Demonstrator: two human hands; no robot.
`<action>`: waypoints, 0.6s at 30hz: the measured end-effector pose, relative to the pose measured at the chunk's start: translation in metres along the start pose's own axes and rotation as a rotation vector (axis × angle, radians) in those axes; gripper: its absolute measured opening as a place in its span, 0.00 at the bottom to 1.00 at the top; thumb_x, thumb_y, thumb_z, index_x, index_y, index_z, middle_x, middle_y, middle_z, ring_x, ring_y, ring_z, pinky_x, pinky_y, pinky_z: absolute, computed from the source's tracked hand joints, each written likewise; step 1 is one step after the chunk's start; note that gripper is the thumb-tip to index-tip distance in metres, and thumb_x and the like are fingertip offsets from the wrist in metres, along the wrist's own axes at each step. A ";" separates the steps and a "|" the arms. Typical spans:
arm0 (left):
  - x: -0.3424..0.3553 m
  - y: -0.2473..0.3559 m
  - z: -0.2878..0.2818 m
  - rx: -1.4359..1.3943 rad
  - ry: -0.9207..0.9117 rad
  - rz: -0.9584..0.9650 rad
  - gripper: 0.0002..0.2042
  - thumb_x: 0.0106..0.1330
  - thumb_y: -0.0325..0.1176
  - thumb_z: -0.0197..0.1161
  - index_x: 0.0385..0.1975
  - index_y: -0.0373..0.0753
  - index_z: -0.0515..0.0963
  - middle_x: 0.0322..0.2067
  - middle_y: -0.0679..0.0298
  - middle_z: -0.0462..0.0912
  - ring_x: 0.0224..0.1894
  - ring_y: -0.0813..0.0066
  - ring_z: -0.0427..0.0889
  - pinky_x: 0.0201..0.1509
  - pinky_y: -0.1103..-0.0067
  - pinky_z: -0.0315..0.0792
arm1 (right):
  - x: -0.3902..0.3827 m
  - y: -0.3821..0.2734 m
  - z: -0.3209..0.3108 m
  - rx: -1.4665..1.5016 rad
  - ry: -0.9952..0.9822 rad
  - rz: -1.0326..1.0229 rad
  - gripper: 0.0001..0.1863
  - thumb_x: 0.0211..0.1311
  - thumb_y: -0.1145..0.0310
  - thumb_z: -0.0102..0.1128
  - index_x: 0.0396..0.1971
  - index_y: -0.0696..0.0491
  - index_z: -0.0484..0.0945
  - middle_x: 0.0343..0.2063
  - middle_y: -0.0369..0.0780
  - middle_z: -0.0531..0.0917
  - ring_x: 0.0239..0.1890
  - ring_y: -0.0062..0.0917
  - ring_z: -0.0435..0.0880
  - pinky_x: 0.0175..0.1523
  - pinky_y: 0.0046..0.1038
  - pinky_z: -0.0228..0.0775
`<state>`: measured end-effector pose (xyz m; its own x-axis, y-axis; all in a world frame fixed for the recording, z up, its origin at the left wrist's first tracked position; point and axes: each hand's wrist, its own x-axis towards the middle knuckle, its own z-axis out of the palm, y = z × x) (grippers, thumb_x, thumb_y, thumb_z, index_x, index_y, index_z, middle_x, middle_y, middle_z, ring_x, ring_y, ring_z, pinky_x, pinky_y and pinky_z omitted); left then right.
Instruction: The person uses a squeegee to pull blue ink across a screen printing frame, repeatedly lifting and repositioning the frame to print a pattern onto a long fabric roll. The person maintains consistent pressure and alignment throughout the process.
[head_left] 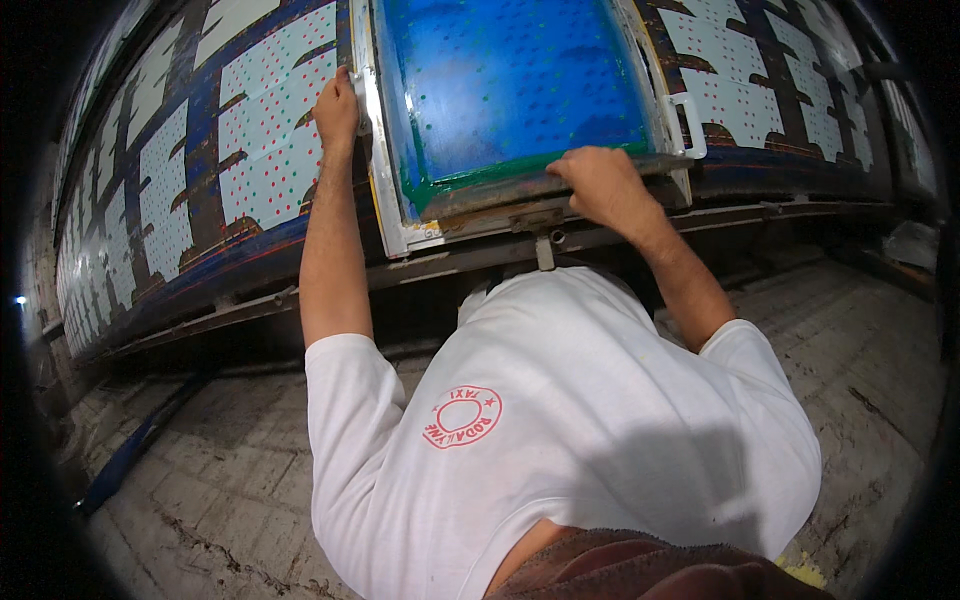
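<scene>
A screen-printing frame (392, 222) with a blue mesh (520, 90) and green-edged border lies in front of me on the long printing table. My left hand (337, 112) is closed round the handle on the frame's left side; the fingers hide most of that handle. Along the frame's near end rests a long, worn squeegee (480, 198), slightly tilted across the mesh. My right hand (603, 187) grips its top edge right of the middle, fingers curled over. The frame's white right handle (690, 126) stands free beyond that hand.
White cut pieces with red and green dots (275, 140) lie on the table to the left. More dotted pieces (725, 90) lie to the right. A metal rail (440, 262) runs along the near table edge. A dark blue pole-like thing (130, 455) is on the concrete floor at left.
</scene>
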<state>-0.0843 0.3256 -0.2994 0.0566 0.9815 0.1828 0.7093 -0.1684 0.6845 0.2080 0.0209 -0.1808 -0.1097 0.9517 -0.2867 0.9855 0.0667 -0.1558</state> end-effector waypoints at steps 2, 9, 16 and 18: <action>0.002 -0.002 0.002 -0.005 0.017 0.019 0.32 0.77 0.60 0.43 0.33 0.34 0.80 0.32 0.45 0.84 0.39 0.42 0.83 0.45 0.59 0.73 | -0.013 -0.001 0.007 0.002 0.008 -0.031 0.27 0.44 0.79 0.66 0.51 0.51 0.83 0.45 0.40 0.85 0.50 0.38 0.84 0.51 0.40 0.79; 0.004 -0.009 -0.002 -0.221 -0.066 -0.170 0.32 0.78 0.60 0.44 0.24 0.36 0.76 0.20 0.63 0.77 0.24 0.69 0.76 0.32 0.71 0.69 | -0.047 0.021 0.032 0.235 0.112 -0.261 0.30 0.47 0.78 0.66 0.56 0.62 0.77 0.55 0.48 0.79 0.60 0.41 0.77 0.64 0.38 0.70; -0.004 0.005 -0.002 -0.408 -0.018 -0.253 0.29 0.78 0.60 0.48 0.22 0.40 0.74 0.18 0.70 0.75 0.18 0.83 0.70 0.22 0.82 0.62 | -0.065 0.072 0.029 0.494 0.081 -0.406 0.27 0.57 0.66 0.71 0.56 0.60 0.78 0.56 0.48 0.80 0.61 0.42 0.77 0.66 0.39 0.68; -0.004 0.005 -0.002 -0.366 0.014 -0.249 0.30 0.77 0.61 0.48 0.22 0.40 0.74 0.18 0.70 0.75 0.17 0.83 0.69 0.21 0.82 0.62 | -0.070 0.104 0.021 0.627 0.098 -0.363 0.24 0.59 0.65 0.70 0.55 0.58 0.79 0.55 0.47 0.81 0.59 0.42 0.78 0.65 0.40 0.69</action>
<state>-0.0825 0.3205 -0.2953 -0.0955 0.9954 -0.0116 0.4042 0.0494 0.9133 0.3152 -0.0448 -0.1968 -0.3743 0.9268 -0.0325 0.6270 0.2271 -0.7452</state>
